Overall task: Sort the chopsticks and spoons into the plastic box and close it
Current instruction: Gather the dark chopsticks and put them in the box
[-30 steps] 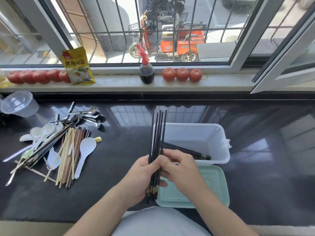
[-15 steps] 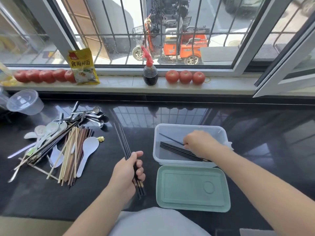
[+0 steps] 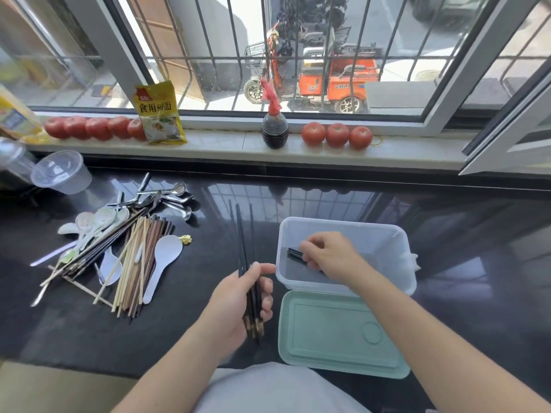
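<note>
A clear plastic box point(image 3: 384, 234) stands open on the dark counter, its pale green lid point(image 3: 337, 332) lying flat just in front of it. My right hand point(image 3: 331, 253) is inside the box, fingers curled over several black chopsticks point(image 3: 295, 255) lying on its floor. My left hand point(image 3: 243, 296) grips a bundle of black chopsticks point(image 3: 242, 239) left of the box, tips pointing away from me. A mixed pile of wooden and dark chopsticks point(image 3: 137, 263), white plastic spoons point(image 3: 162, 260) and metal spoons point(image 3: 173, 198) lies at the left.
A clear plastic cup point(image 3: 61, 175) lies at the far left. On the windowsill behind stand tomatoes point(image 3: 337, 135), a dark sauce bottle point(image 3: 274, 126) and a yellow packet point(image 3: 159, 113). An open window frame point(image 3: 512, 138) juts in at the right.
My right hand took some black chopsticks from the bundle and carried them into the box, then shifted toward their left end. My left hand keeps the others, now tilted more upright.
</note>
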A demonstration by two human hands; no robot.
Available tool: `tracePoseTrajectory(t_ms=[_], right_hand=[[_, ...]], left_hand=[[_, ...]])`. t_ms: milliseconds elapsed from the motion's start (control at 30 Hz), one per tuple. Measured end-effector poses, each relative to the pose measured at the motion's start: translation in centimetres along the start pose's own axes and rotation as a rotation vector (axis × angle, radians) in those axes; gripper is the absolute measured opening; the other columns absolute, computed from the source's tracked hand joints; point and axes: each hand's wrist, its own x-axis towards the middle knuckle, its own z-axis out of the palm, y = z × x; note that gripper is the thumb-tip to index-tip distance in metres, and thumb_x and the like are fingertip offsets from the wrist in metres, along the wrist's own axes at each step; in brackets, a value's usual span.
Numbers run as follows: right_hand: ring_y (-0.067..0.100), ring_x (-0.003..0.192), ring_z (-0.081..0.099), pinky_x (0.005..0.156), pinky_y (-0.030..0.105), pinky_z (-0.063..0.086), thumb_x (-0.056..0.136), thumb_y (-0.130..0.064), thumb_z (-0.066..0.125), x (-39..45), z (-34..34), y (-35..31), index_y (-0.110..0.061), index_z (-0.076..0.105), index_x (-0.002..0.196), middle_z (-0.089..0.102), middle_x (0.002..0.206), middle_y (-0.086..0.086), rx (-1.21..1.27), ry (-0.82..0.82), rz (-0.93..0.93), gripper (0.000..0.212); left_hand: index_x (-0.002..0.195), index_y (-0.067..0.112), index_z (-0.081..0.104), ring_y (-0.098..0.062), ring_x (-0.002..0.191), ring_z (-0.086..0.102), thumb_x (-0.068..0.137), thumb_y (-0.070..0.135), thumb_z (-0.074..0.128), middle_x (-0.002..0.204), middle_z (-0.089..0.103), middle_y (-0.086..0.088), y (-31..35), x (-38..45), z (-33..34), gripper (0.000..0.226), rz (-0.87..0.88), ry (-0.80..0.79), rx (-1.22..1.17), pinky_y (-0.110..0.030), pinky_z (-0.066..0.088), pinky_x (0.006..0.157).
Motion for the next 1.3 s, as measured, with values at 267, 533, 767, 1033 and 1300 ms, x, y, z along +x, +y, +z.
tracePoseTrajectory(t_ms=[267,533,767,1033,1300], right_hand=[[0.034,0.061,0.05,0.056,0.036,0.048,0.099,-0.021,0.061,-7.3,2.4,-1.7,0.007,0.068,0.091,0.055,0.074,0.018,0.852,-0.032,0.019,0.03],[0.02,0.074,0.064,0.07,0.03,0.052,0.101,-0.021,0.06,-3.5,-8.1,1.6,-0.012,0.073,0.093,0.068,0.079,0.002,0.073,0.813,-0.431,0.017],[0.037,0.099,0.064,0.072,0.033,0.043,0.101,-0.034,0.056,3.5,-1.8,4.1,-0.009,0.067,0.106,0.066,0.107,0.017,-0.998,-0.161,-0.066,0.028],[0.034,0.104,0.064,0.078,0.035,0.047,0.1,-0.033,0.056,4.3,-0.1,3.5,-0.011,0.067,0.111,0.067,0.115,0.013,-0.969,-0.099,-0.023,0.026],[0.012,0.067,0.061,0.074,0.036,0.054,0.1,-0.021,0.06,-5.8,2.4,-1.7,-0.012,0.073,0.093,0.068,0.071,0.002,0.34,-0.049,-0.088,0.017]], left_hand=[[0.112,0.005,0.065,-0.027,0.069,0.068,0.106,0.03,0.047,0.097,0.072,-0.015,-0.9,-0.5,2.4,0.032,-0.027,-0.304,0.301,-0.034,0.055,0.058],[0.121,0.006,0.062,-0.015,0.045,0.047,0.108,0.028,0.046,0.068,0.062,-0.008,-1.2,0.9,-0.1,0.03,-0.03,0.151,0.103,-0.025,0.041,0.043],[0.121,0.021,0.057,-0.011,0.042,0.025,0.105,0.034,0.051,0.063,0.043,0.0,-2.0,1.5,0.4,0.022,-0.023,0.208,0.062,-0.021,0.017,0.047],[0.122,0.01,0.058,-0.012,0.043,0.027,0.108,0.021,0.041,0.063,0.043,-0.001,-1.6,1.1,-0.3,0.024,-0.003,0.178,0.078,-0.02,0.018,0.043],[0.101,0.004,0.058,-0.013,0.045,0.032,0.105,0.019,0.048,0.067,0.049,-0.006,-1.4,0.7,1.4,0.018,0.058,-0.134,0.124,-0.023,0.015,0.045]])
